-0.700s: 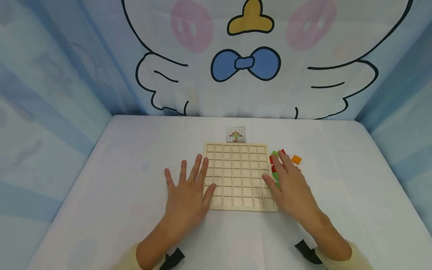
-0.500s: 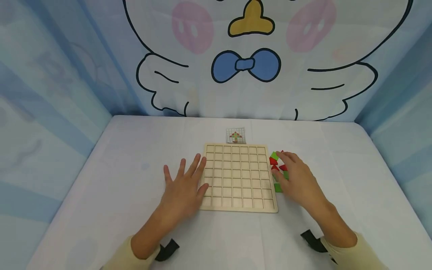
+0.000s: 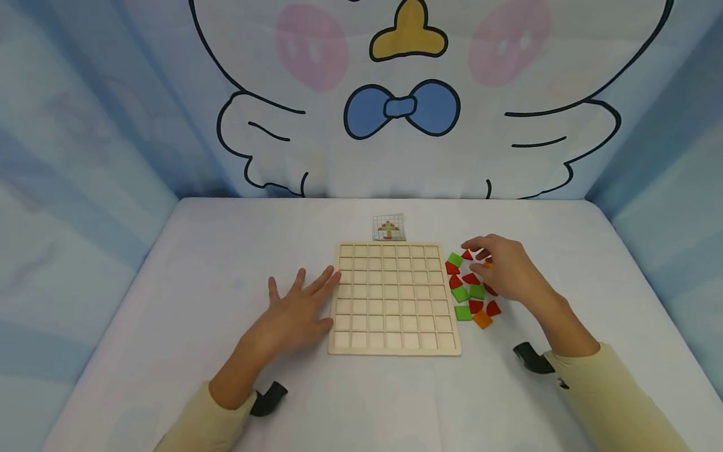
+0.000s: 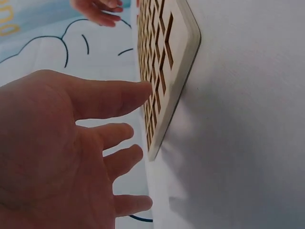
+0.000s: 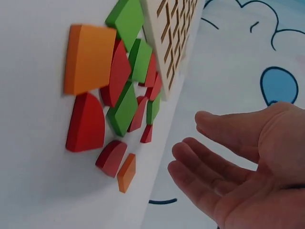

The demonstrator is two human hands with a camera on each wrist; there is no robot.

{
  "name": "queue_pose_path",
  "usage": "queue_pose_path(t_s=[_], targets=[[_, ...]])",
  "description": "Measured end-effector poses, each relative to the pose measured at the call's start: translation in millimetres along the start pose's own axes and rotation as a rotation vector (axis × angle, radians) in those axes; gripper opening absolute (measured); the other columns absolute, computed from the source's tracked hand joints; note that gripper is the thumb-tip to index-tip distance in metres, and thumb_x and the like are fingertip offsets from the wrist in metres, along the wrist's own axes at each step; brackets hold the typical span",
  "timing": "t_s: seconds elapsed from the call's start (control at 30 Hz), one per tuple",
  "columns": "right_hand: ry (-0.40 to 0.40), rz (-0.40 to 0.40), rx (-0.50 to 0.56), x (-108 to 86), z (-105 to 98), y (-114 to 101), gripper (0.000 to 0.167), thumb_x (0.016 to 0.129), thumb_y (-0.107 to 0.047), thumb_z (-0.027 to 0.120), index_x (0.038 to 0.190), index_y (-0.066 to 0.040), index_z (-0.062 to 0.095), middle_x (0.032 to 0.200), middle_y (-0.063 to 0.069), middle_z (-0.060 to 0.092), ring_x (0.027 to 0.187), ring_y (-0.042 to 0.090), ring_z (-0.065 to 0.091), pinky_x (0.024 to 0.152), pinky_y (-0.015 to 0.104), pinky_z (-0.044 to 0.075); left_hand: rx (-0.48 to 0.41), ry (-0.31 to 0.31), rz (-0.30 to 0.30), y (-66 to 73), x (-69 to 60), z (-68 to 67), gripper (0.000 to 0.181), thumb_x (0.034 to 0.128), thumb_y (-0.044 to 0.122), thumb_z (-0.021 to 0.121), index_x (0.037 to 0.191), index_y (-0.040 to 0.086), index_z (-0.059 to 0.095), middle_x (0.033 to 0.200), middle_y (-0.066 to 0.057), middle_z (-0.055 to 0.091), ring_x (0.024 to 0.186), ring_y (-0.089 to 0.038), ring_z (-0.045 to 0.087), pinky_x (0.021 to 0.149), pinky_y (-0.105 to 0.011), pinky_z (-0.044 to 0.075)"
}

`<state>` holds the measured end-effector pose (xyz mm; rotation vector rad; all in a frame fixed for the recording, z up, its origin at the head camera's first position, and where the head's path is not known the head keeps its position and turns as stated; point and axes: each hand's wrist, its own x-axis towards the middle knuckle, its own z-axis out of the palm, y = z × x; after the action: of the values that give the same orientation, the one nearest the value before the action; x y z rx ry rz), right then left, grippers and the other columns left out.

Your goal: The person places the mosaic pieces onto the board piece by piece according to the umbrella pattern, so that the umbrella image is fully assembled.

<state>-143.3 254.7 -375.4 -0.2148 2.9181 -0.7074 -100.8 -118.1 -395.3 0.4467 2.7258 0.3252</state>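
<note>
Showed pattern card [image 3: 388,227] beyond grid board [image 3: 395,298] from the head only, revealed from the right wrist a gap between empty, loosely parted right grip [image 3: 507,267] and blocks [image 5: 125,109] on desk [image 3: 169,301] right of board, spread left grip [image 3: 296,321], holding nothing, by board's left edge, unclear if touching

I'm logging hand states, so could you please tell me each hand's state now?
Left hand: open, at the edge of the pale wooden grid board.
Right hand: open, holding nothing, near the flat red, green and orange blocks.
</note>
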Motion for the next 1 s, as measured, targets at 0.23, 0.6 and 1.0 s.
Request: queue_pose_path(t_s=[0.23, 0.6, 1.0], targets=[[-0.056, -0.013, -0.001, 27.4, 2, 14, 0.037, 0.096, -0.002, 0.069, 0.132, 0.005, 0.065, 0.119, 0.026, 0.067, 0.108, 0.04, 0.062, 0.094, 0.052, 0.058, -0.042, -0.061, 0.015, -8.8, 0.0, 2.3, 0.084, 0.098, 0.037, 0.07, 0.167, 0.022, 0.026, 0.176, 0.006, 0.015, 0.159, -0.051, 0.01, 0.11, -0.088, -0.002], [-0.078, 0.02, -0.031, 43.0, 8, 27, 0.031, 0.095, -0.002, 0.068, 0.124, 0.004, 0.07, 0.108, 0.021, 0.066, 0.099, 0.034, 0.059, 0.09, 0.047, 0.057, -0.058, -0.11, 0.027, -12.5, 3.1, 4.1, 0.09, 0.094, 0.04, 0.074, 0.168, 0.026, 0.024, 0.176, 0.011, 0.01, 0.16, -0.048, 0.007, 0.105, -0.092, 0.007], [-0.052, 0.047, -0.015, 46.1, 6, 27, 0.028, 0.092, -0.002, 0.068, 0.12, 0.005, 0.073, 0.107, 0.022, 0.072, 0.095, 0.034, 0.062, 0.087, 0.047, 0.06, -0.083, -0.126, 0.038, -14.7, 5.0, 4.4, 0.095, 0.0915, 0.04, 0.077, 0.168, 0.027, 0.023, 0.176, 0.012, 0.009, 0.16, -0.048, 0.004, 0.102, -0.093, 0.01]])
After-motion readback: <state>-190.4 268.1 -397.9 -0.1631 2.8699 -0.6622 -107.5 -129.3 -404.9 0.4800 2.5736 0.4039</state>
